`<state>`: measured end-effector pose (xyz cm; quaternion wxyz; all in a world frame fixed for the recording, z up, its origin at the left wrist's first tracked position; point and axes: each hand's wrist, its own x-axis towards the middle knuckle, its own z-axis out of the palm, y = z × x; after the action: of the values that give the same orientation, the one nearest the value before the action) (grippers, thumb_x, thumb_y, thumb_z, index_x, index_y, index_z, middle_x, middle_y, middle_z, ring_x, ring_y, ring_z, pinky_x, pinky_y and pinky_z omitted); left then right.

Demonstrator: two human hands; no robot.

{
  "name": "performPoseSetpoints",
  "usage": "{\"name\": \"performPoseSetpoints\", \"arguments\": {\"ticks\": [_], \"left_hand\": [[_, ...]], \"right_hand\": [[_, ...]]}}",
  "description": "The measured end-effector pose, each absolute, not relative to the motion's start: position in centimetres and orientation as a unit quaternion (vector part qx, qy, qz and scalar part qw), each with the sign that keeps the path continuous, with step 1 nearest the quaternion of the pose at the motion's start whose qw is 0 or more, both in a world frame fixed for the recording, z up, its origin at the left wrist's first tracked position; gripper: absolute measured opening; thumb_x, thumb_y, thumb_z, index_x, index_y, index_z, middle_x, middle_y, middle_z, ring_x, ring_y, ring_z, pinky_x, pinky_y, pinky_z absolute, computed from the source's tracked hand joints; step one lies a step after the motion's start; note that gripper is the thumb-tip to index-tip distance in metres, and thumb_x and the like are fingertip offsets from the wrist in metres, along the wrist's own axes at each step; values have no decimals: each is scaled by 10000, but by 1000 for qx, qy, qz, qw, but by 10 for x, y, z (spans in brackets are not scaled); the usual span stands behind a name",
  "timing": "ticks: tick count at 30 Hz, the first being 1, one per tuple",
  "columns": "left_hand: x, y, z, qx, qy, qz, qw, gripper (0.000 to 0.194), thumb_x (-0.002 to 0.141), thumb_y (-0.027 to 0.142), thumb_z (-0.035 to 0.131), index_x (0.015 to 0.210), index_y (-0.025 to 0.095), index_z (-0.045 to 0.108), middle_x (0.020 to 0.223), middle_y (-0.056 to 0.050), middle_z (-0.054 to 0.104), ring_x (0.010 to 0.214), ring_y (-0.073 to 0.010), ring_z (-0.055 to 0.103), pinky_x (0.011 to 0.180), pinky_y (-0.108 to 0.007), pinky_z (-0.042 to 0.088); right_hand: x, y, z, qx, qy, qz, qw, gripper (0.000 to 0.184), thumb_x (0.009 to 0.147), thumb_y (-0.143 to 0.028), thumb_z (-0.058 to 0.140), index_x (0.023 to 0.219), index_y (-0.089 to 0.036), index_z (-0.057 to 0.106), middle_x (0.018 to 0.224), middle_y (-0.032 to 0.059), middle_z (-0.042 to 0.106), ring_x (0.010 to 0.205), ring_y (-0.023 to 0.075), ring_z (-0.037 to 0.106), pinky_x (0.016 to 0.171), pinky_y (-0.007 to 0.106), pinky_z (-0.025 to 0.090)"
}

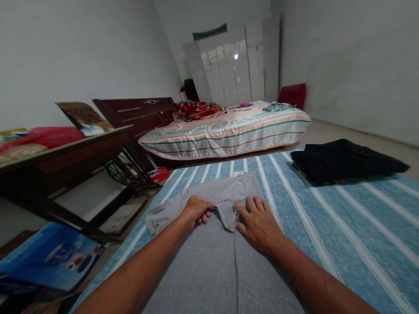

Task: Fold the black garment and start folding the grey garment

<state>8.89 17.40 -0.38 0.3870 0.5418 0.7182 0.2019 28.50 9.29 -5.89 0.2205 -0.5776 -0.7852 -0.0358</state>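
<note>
A grey shirt (pixel 209 261) lies spread over the blue-and-white striped bedding (pixel 294 209) in front of me. It has a flap of cloth near its middle, a sleeve-like part out to the left and a small white label at its far edge. Between thumb and fingers, my left hand (pixel 197 209) pinches the edge of the flap on its left side. My right hand (pixel 260 222) rests on the shirt to the right of the flap, palm down with fingers apart.
Folded black clothes (pixel 347 161) lie at the right. Beyond stands another bed (pixel 225 135) with a red floral cloth (pixel 196 110). A wooden sewing table (pixel 65 150) and a blue box (pixel 52 257) are at the left. A wardrobe (pixel 229 65) stands at the back.
</note>
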Motion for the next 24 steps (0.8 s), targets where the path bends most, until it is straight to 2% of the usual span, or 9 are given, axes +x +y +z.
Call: {"name": "performPoseSetpoints", "arguments": {"ticks": [2, 5, 8, 11, 15, 19, 24], "left_hand": [[90, 174, -2, 541, 707, 208, 404, 75, 712, 164, 569, 657, 139, 524, 448, 20, 553, 303, -67, 436, 322, -170, 239], [92, 174, 0, 553, 697, 231, 393, 75, 660, 136, 581, 627, 150, 515, 430, 34, 535, 312, -69, 434, 336, -171, 255], [92, 175, 2, 595, 677, 263, 345, 104, 629, 142, 596, 577, 157, 507, 399, 51, 494, 327, -72, 424, 353, -174, 267], [91, 176, 2, 628, 654, 290, 305, 107, 593, 144, 605, 542, 156, 511, 402, 49, 492, 373, -83, 454, 379, -173, 287], [88, 180, 2, 614, 654, 311, 314, 83, 589, 158, 565, 550, 171, 492, 390, 38, 495, 386, -117, 489, 395, -197, 323], [83, 185, 0, 633, 626, 353, 289, 117, 512, 117, 596, 580, 163, 513, 431, 54, 502, 411, -96, 467, 428, -198, 332], [81, 183, 0, 604, 637, 325, 352, 231, 460, 145, 672, 662, 150, 560, 473, 52, 526, 436, -94, 471, 430, -198, 323]], "right_hand": [[284, 93, -57, -555, -796, -67, 234, 550, 851, -413, 541, 1357, -243, 409, 1340, 189, 436, 1252, 383, 353, 991, 541, 245], [282, 95, -54, -491, -826, -108, 255, 412, 877, -285, 519, 1279, -207, 484, 1248, 182, 513, 1177, 323, 434, 967, 478, 299], [281, 96, -52, -431, -849, -130, 275, 233, 884, -192, 493, 1097, -183, 588, 1117, 146, 580, 1041, 267, 505, 900, 403, 358], [281, 97, -54, -404, -856, -138, 291, 104, 866, -160, 528, 914, -176, 619, 1014, 115, 600, 944, 233, 519, 843, 354, 377], [281, 97, -58, -398, -850, -132, 319, 87, 863, -138, 529, 864, -176, 606, 909, 84, 598, 867, 204, 515, 780, 321, 371], [281, 98, -60, -411, -846, -111, 320, 103, 837, -99, 522, 822, -177, 587, 846, 58, 593, 785, 186, 505, 728, 305, 353], [282, 98, -61, -431, -847, -78, 301, 117, 797, -76, 519, 764, -180, 558, 761, 34, 576, 741, 172, 498, 695, 290, 335]]}}
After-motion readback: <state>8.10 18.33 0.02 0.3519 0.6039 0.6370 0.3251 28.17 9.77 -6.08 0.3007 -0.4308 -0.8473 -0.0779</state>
